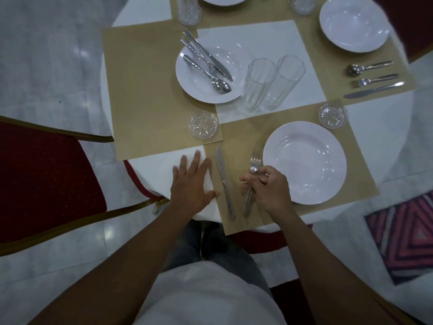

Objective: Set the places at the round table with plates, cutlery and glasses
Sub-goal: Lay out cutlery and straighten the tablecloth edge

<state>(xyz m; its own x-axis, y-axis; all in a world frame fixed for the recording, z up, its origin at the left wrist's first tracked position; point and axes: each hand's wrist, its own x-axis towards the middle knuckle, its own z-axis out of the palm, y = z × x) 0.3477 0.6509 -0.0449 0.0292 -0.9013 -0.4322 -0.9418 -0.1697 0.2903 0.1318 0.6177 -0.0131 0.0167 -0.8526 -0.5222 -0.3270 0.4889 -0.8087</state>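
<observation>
1. Left hand is laid flat, fingers spread, on the white-clothed round desk; its grip is open and empty.
2. A silver steel knife is laid on the tan paper placemat.
3. Right hand is closed on a silver fork, just left of the empty white round plate.
4. Step judged: cutlery placement. Next: fork released parallel to the knife.
5. The far white plate holds loose cutlery; two clear glasses beside it are empty.

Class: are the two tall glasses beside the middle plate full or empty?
Empty: both tall glasses are clear through, the white cloth showing behind them, with no liquid line.
</observation>
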